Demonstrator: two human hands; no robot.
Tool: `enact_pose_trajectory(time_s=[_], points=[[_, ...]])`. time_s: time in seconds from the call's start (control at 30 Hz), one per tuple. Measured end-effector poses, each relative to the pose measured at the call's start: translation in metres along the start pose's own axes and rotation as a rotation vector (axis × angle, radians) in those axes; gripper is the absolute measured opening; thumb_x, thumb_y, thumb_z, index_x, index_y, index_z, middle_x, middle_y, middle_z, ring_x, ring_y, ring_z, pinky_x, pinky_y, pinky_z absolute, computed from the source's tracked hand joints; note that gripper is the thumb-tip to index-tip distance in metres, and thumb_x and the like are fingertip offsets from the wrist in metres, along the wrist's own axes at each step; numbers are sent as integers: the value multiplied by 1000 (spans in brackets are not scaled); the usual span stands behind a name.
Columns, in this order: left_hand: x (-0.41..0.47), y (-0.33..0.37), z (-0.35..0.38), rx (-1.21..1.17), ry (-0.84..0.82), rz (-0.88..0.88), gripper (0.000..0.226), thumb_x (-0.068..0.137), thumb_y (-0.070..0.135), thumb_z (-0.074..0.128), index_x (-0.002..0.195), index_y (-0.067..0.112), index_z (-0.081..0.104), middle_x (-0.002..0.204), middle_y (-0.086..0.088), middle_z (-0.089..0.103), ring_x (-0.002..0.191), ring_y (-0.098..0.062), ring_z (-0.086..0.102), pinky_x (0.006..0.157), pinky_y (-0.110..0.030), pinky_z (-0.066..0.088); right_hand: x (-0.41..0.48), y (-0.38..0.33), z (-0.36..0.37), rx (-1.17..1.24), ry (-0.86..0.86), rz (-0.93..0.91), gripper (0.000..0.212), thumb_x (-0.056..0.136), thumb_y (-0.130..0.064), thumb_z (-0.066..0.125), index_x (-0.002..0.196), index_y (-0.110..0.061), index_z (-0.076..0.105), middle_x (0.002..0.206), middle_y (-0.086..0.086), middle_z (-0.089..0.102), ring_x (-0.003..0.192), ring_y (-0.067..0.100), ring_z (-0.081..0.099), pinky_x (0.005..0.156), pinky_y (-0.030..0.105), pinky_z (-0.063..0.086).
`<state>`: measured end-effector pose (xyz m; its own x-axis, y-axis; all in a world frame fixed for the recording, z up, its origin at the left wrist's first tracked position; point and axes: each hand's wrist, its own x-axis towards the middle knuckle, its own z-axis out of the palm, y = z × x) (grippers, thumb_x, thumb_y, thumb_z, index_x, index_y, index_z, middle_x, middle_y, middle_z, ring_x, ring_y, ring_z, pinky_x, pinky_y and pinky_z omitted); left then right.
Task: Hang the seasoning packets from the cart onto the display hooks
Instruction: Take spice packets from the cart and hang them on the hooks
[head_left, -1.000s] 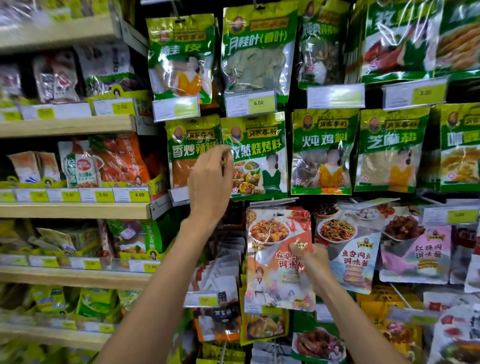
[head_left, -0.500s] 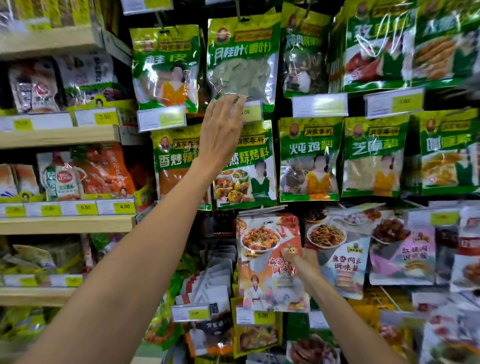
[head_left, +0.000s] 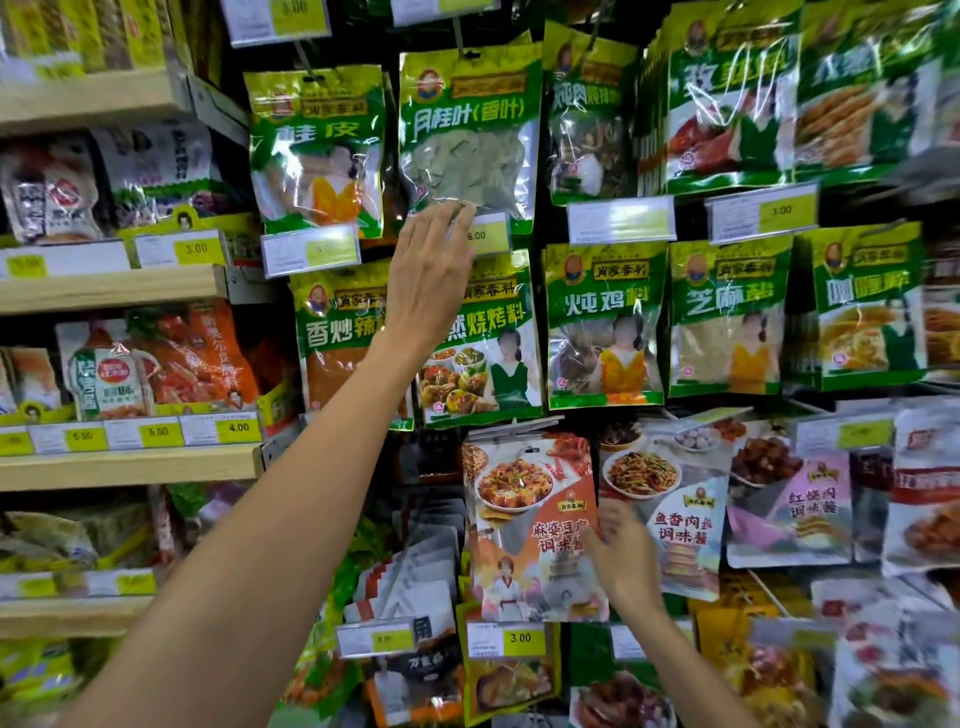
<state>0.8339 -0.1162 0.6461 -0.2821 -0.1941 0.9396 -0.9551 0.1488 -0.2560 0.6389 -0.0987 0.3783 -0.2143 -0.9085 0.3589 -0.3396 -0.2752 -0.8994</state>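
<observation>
1. Green seasoning packets (head_left: 605, 322) hang in rows across the display wall ahead. Pale wooden shelves (head_left: 124, 291) stand to the left. The cart is out of view.
2. The mapo tofu sauce packet (head_left: 524, 519), orange and white, sits low in the middle with its long axis vertical. Its top edge is just under a hook bar (head_left: 519, 423). I cannot tell whether its hole is threaded on.
3. The bay leaf packet (head_left: 467, 135) hangs well above it.
4. The left hand (head_left: 431, 275) reaches far up, fingers straight and holding nothing, tips touching the bay leaf packet's bottom edge.
5. The right hand (head_left: 623, 561) is the nearer one. Its curled fingers grip the sauce packet's right edge about halfway down. The hook lies up and left of those fingers, so seating likely means lifting.
6. A yellow price tag (head_left: 485, 236) sits just right of the left fingertips.
</observation>
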Motion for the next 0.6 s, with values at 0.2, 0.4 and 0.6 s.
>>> enact_pose_trajectory(time_s=[0.2, 0.4, 0.6], points=[[-26, 55, -2, -136, 109, 68, 30, 93, 6, 51, 121, -4, 57, 121, -20, 60, 113, -34, 57, 99, -44, 45, -11, -12, -54, -89, 160, -144, 25, 94, -12, 58, 117, -4, 60, 104, 5, 65, 96, 18, 60, 81, 25, 47], [-84, 185, 2, -482, 29, 79, 25, 96, 10, 46, 107, -4, 63, 106, -19, 65, 100, -32, 61, 90, -38, 43, -30, 20, -143, -121, 212, -54, 25, 100, -23, 48, 114, -8, 63, 96, 7, 67, 83, 16, 60, 74, 31, 51], [-158, 349, 1, -1045, -437, -225, 24, 101, 15, 41, 104, 4, 63, 95, -11, 64, 89, -25, 59, 78, -31, 42, -81, 91, -264, -241, 327, 109, 26, 101, -25, 44, 90, -12, 65, 75, 5, 66, 69, 20, 61, 60, 24, 46]])
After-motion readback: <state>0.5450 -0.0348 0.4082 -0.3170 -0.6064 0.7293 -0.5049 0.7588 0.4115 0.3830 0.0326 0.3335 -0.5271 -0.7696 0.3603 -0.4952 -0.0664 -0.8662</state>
